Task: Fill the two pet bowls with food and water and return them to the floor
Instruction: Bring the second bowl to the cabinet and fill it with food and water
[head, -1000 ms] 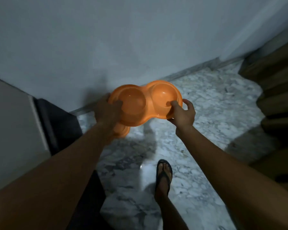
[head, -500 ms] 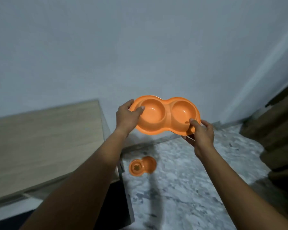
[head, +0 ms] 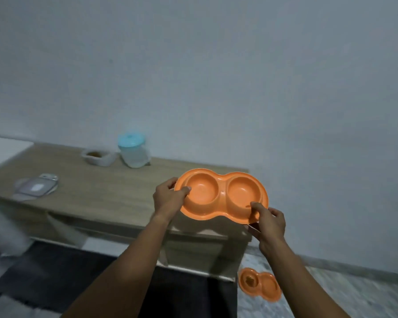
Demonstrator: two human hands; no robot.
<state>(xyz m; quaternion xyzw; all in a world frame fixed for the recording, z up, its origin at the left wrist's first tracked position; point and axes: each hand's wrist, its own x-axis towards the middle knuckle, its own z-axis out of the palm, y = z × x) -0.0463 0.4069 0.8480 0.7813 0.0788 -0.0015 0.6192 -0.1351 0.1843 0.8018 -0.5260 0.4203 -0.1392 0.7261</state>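
Observation:
An orange double pet bowl (head: 221, 193) hangs in the air over the right end of a wooden table (head: 97, 191); both its wells look empty. My left hand (head: 168, 198) grips its left rim, thumb on top. My right hand (head: 268, 220) pinches its near right rim. A second orange double bowl (head: 260, 283) lies on the marble floor by the table's right leg, with some brown food in its left well. On the table's far side stand a clear jug with a light blue lid (head: 133, 152) and a white tub of brown food (head: 99, 156).
A flat lid (head: 36, 187) lies on the table's left part. A dark rug (head: 78, 278) covers the floor under the table. The white wall (head: 216, 88) runs behind everything. Something pale and blurred (head: 2, 232) shows at the left edge.
The view has swung left and up, so the whole tabletop with jug, tub and lid came into sight. Both hands still hold the bowl, now over the table's right end.

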